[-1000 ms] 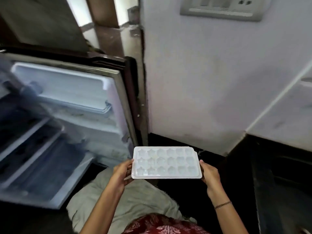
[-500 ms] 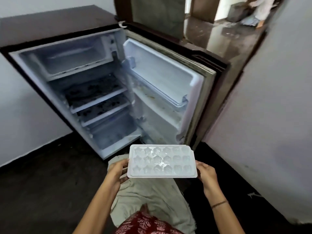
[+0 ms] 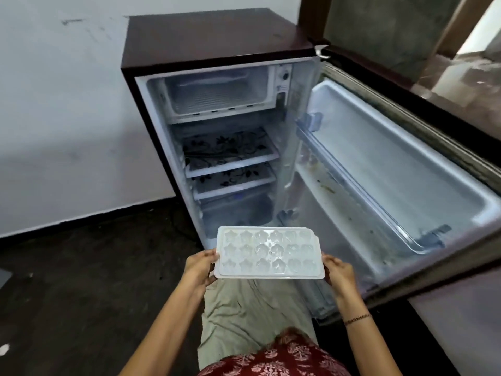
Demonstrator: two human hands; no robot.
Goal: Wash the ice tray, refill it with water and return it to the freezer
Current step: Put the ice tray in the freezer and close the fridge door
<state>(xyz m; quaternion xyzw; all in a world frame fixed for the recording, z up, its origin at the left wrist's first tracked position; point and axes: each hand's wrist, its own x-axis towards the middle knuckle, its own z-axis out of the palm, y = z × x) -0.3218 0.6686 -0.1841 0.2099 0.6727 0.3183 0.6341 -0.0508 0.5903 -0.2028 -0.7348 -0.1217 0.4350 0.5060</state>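
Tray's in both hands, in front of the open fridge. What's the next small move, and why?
Probably raise the ice tray level toward the freezer compartment at the top of the fridge. The left hand and right hand grip its short ends, the door stands open, and the cells glisten as if filled, so tilting could spill.

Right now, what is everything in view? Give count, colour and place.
ice tray: one, translucent white, held level before the open fridge.
fridge: one, maroon outside, white inside, against the pale wall.
fridge door: one, white-lined, swung open to the right.
freezer compartment: one, white, top of the interior.
shelves: two, black floral print, below the freezer compartment.
drawer: one, clear, at the bottom.
bracelet: one, dark, right wrist.
left hand: one, grips the tray's left end.
right hand: one, grips the tray's right end.
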